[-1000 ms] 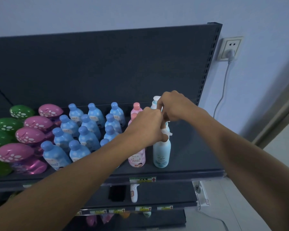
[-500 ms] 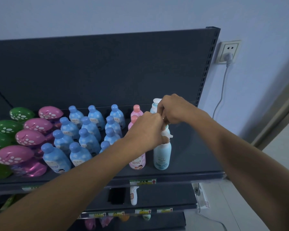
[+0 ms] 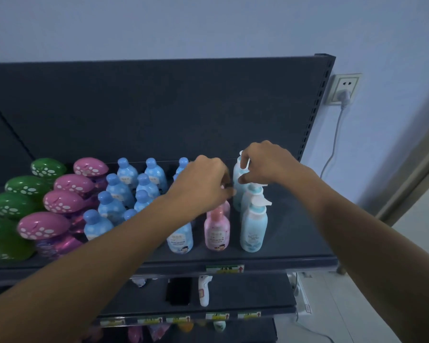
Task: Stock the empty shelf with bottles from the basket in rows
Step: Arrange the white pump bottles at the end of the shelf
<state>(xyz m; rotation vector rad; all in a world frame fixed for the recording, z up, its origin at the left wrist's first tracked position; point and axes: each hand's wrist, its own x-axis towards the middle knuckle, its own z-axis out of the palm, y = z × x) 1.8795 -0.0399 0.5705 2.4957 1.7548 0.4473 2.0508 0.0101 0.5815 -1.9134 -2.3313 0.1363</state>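
Shelving of dark grey metal (image 3: 295,246) with a tall back panel fills most of the view, its top shelf carrying rows of bottles. At the far left stand green mushroom-capped plastic bottles with white dots (image 3: 13,204), then pink mushroom-capped bottles of the same kind (image 3: 44,225), then rows of small blue plastic bottles with round blue caps (image 3: 110,206). Right of those runs a row of small pink bottles, the front pink bottle with a pink cap (image 3: 216,230) plainly seen, and beside it a row of pale blue pump bottles with white nozzles, the front pump bottle (image 3: 253,226) standing upright near the shelf edge.

Both bare forearms reach in over the front of the shelf. The left hand (image 3: 201,185) hovers knuckles up over the pink row; its fingers curl downward and are bunched at the tips, but whether they pinch a cap underneath I cannot tell (the back of the hand hides it). The right hand (image 3: 266,162) sits over the rear of the pump-bottle row, its fingers (image 3: 244,164) pinching the white pump top of the rearmost pale blue pump bottle (image 3: 238,179), which stands upright close to the back panel.

A white wall socket with a plug and cable (image 3: 343,91) is at the right.
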